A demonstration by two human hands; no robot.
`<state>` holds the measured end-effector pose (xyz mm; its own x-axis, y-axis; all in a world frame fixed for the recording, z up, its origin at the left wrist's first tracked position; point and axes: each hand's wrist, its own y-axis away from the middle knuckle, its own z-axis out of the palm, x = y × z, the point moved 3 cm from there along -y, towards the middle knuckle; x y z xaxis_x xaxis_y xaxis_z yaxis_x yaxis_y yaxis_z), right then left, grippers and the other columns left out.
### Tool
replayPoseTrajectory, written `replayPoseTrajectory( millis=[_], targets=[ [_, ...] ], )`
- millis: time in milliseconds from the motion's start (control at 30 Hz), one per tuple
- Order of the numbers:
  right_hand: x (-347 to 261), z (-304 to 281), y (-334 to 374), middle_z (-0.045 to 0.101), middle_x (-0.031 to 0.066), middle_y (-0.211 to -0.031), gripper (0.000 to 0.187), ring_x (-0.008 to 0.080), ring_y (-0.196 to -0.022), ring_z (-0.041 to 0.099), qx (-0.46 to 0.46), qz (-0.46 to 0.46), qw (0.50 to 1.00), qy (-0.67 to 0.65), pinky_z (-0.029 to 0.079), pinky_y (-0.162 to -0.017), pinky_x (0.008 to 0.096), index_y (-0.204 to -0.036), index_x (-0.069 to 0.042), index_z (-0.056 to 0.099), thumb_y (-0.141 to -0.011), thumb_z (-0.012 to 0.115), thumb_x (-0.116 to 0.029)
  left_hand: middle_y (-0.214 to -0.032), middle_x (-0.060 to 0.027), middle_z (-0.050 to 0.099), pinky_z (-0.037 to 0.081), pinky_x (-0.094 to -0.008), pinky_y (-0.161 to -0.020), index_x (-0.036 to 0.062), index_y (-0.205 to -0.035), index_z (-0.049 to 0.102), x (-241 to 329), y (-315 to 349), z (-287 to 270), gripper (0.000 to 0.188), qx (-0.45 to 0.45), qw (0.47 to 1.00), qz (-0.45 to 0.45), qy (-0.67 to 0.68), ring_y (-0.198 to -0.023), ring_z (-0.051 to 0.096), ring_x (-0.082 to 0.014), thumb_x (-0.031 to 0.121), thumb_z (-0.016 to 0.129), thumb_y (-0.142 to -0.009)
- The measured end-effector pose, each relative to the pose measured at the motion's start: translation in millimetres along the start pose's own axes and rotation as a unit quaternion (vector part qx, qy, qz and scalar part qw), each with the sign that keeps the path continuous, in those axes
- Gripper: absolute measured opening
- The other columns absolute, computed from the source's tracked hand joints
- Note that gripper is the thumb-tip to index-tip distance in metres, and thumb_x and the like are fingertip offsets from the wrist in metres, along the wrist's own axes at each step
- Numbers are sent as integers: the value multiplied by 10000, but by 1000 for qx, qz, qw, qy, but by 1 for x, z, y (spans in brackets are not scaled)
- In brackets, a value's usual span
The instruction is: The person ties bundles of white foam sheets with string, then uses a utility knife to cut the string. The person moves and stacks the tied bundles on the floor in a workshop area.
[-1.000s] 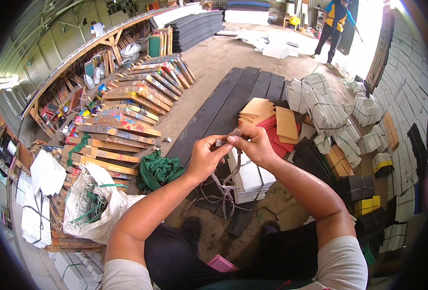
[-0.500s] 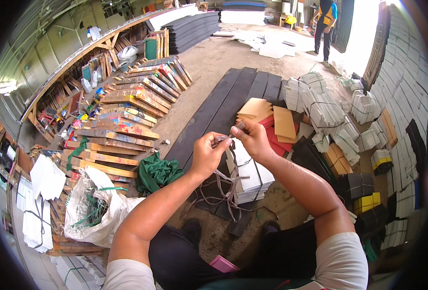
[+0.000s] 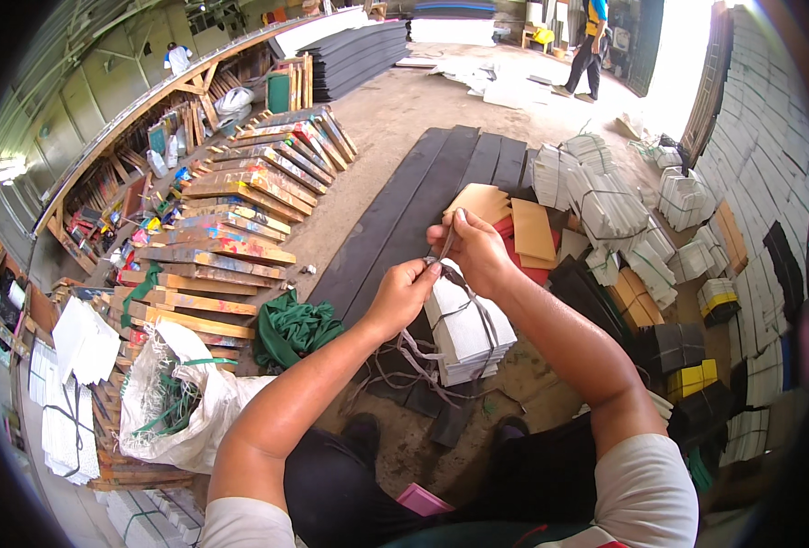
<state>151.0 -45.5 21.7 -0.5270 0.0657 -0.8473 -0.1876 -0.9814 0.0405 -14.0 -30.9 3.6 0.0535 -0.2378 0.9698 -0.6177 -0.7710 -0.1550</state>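
In front of me a stack of white sheets (image 3: 466, 333) stands on dark strips laid over the floor. A thin greyish-purple strip of cloth-like cord (image 3: 462, 281) runs around the stack, and its loose ends trail on the floor at the stack's left. Above the stack's far end, my left hand (image 3: 402, 297) pinches the cord between thumb and forefinger. My right hand (image 3: 479, 256), just right of it and a little higher, is closed on another part of the cord. Part of the cord is hidden by my fingers.
Long black sheets (image 3: 423, 196) lie ahead. Tan sheets (image 3: 534, 233) and tied white bundles (image 3: 605, 201) are on the right. At left are paint-stained wooden frames (image 3: 249, 219), a green cloth (image 3: 295, 331) and a white sack (image 3: 171, 411). A person (image 3: 591, 50) is near the bright doorway.
My right hand has risen slightly with a length of cord, and its fingers have turned upward. My left hand has moved a little lower. The person at the back has stepped left and turned.
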Motion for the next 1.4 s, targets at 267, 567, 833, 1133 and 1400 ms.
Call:
replayPoseTrajectory(
  millis=[267, 567, 833, 1133, 1400],
  targets=[
    [12, -14, -35, 439, -22, -646, 223, 144, -516, 342, 112, 102, 987, -59, 478, -647, 386, -911, -100, 541, -1092, 480, -216, -593, 101, 371, 215, -235, -424, 42, -872, 615, -15, -1, 32, 362, 45, 989, -71, 119, -456, 289, -14, 305, 524, -1103],
    [-14, -55, -71, 432, -52, -609, 282, 101, -479, 340, 262, 65, 960, -74, 327, -471, 297, -802, -89, 577, -1054, 541, -211, -564, 102, 334, 189, -243, -396, 29, -870, 590, 5, 8, 64, 302, 53, 971, -131, 194, -416, 261, -13, 218, 511, -1093],
    [-22, -44, -57, 487, -2, -658, 261, 124, -502, 408, 153, -43, 987, -2, 397, -495, 325, -914, -63, 563, -1097, 492, -236, -600, 80, 357, 219, -232, -407, 35, -959, 610, -2, 10, 58, 310, 41, 979, -102, 169, -445, 289, -23, 259, 463, -1113],
    [-27, -30, -5, 580, 48, -808, 488, 142, -722, 561, 82, -186, 946, 254, 491, -628, 335, -983, -9, 622, -988, 678, -494, -770, 16, 518, 354, -220, -485, 56, -1082, 589, -3, 22, 2, 320, -15, 944, -83, 321, -527, 400, -50, 317, 410, -1133],
    [14, -3, 22, 687, 36, -854, 248, 83, -753, 594, -102, -145, 893, 414, 494, -651, 290, -969, 13, 691, -1039, 655, -222, -845, -6, 574, 409, -237, -565, 99, -1107, 615, -15, 17, 3, 288, 10, 980, -11, 196, -613, 473, -77, 333, 448, -1118]
  ],
)
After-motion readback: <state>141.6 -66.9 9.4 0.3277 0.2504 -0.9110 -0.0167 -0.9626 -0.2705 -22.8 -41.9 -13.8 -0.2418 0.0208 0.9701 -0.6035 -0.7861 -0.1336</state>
